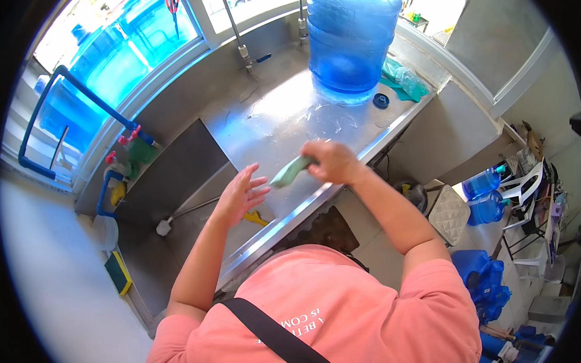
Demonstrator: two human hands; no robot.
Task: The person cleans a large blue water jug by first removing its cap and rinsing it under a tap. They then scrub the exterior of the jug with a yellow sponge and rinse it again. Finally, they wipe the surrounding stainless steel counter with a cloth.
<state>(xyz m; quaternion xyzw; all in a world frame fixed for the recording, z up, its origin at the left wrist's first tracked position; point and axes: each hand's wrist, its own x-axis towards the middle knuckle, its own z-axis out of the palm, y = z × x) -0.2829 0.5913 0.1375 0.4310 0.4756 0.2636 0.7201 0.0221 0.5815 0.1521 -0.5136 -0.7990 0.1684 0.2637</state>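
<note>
My right hand is closed around a pale green cloth or folded plastic piece, above the stainless steel counter. To its left, near the cloth's free end, my left hand is raised over the sink edge with fingers apart and nothing in it. A large blue water jug stands upright on the counter's far side. Beside its base lie a dark blue cap and crumpled green plastic. The counter top shows wet streaks.
Left of the counter is a deep steel sink holding a white-headed brush and a yellow tool. A sponge rests at the sink's left rim. Pipes with valves rise at the back. Blue jugs stand at right.
</note>
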